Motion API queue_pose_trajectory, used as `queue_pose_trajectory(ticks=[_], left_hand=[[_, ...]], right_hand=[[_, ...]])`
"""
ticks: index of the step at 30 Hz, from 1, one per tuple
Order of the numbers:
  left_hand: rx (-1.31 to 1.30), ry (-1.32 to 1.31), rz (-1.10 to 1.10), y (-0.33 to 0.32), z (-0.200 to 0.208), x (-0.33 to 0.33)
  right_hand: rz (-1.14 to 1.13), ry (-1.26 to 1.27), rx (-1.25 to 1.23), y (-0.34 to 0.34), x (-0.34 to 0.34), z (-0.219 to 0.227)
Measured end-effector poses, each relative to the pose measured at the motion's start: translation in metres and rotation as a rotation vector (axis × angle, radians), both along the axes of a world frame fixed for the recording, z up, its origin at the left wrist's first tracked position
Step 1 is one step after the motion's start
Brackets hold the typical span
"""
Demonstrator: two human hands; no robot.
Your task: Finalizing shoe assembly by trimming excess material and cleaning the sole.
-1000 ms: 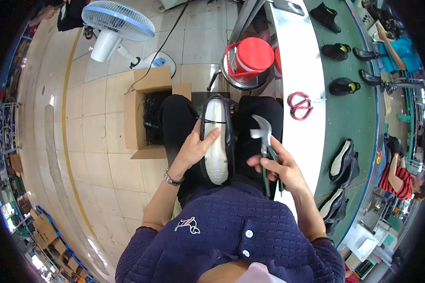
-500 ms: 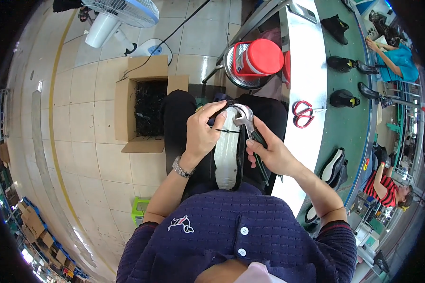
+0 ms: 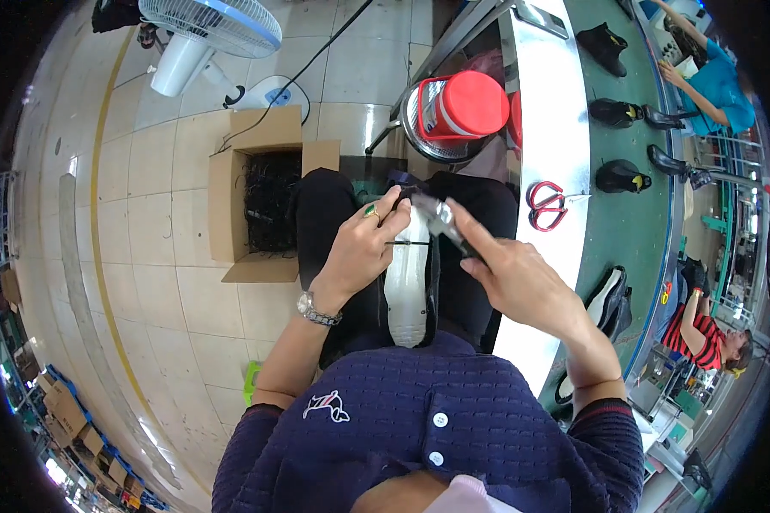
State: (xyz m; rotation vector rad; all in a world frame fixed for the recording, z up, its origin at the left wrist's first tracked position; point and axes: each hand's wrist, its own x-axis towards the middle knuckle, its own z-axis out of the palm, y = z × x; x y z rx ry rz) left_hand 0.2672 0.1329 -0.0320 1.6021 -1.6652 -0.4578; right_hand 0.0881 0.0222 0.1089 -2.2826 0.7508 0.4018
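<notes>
Between my knees lies an upturned shoe with its whitish underside facing me and dark upper material along its sides. A thin dark strip crosses it. My left hand is closed at its far end, thumb and fingers pinching the dark edge there. My right hand grips metal pincers, whose head is over the far end of the shoe, close to my left fingertips. Motion blurs the pincers' head, and my palm hides most of the handles.
To the left stands an open cardboard box of black scraps. A stool holds a red-lidded container. Red-handled scissors lie on the metal bench. Dark shoes rest on a green conveyor; two people work beyond.
My right hand has swung up and turned over, bringing the pincers' head nearer my left fingertips. My left fingers have drawn closer together at the shoe's far end.
</notes>
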Motion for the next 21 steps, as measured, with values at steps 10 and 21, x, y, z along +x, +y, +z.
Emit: queue_pose_trajectory(ticks=[10, 21], left_hand=[[-0.067, 0.002, 0.012, 0.006, -0.003, -0.001], [0.044, 0.22, 0.26, 0.003, 0.006, 0.004]], right_hand=[[-0.062, -0.212, -0.367, 0.013, 0.007, -0.031], [-0.136, -0.335, -0.412, 0.023, 0.017, -0.02]])
